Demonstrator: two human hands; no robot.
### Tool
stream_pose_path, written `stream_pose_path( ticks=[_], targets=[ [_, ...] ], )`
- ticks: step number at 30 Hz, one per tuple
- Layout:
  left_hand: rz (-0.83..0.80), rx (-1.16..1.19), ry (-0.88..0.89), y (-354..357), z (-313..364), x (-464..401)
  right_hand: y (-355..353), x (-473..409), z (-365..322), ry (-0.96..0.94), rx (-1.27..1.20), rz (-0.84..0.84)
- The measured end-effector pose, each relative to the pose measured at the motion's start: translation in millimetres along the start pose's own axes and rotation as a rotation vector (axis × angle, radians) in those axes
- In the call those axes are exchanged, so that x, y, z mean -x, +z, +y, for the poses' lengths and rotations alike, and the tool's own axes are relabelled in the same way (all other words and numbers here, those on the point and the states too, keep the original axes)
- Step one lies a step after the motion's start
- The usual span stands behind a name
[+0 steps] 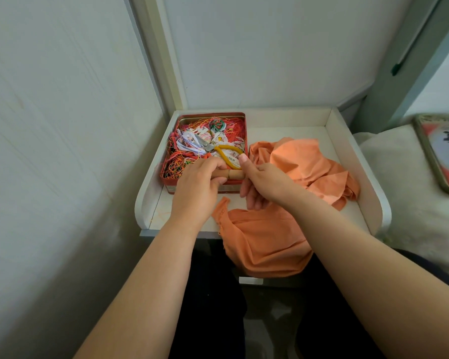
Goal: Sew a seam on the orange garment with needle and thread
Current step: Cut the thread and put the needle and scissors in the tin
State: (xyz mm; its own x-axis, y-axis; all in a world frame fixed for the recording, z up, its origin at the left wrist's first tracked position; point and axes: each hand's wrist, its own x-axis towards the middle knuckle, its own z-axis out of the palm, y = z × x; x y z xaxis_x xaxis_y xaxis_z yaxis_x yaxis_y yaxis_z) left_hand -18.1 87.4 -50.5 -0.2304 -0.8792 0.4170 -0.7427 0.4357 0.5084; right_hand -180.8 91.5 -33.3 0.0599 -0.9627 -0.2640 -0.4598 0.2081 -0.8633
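Note:
The orange garment (296,172) lies crumpled on the right of the white tray table (353,161) and hangs over its front edge toward my lap. A small tan wooden tube (234,174) is held between both hands over the front rim of the red tin (171,187). My left hand (200,182) grips its left end with curled fingers. My right hand (265,182) holds its right end, thumb raised. No needle or thread strand shows in either hand.
The red tin holds a tangle of several coloured threads (189,146) and yellow-handled scissors (226,154). White walls close in at left and behind. A tin lid (441,151) lies on a pale cloth surface at right.

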Motion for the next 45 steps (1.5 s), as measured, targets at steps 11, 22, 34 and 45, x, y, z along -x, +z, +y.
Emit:
stream_pose_path(
  ticks=[11, 22, 34, 45],
  targets=[
    [-0.131, -0.351, -0.252, 11, -11, -36, -68, 47, 25, 0.084, 0.152, 0.184],
    [-0.246, 0.235, 0.044, 66, 147, -50, -181, 92, 93, 0.339, 0.673, 0.901],
    [-0.606, 0.794, -0.473, 108, 200, -40, -144, 101, 77, 0.5, 0.892, 0.551],
    [-0.137, 1.429, -0.659, 42, 123, -34, -53, 119, 18, -0.268, 0.94, 0.486]
  ],
)
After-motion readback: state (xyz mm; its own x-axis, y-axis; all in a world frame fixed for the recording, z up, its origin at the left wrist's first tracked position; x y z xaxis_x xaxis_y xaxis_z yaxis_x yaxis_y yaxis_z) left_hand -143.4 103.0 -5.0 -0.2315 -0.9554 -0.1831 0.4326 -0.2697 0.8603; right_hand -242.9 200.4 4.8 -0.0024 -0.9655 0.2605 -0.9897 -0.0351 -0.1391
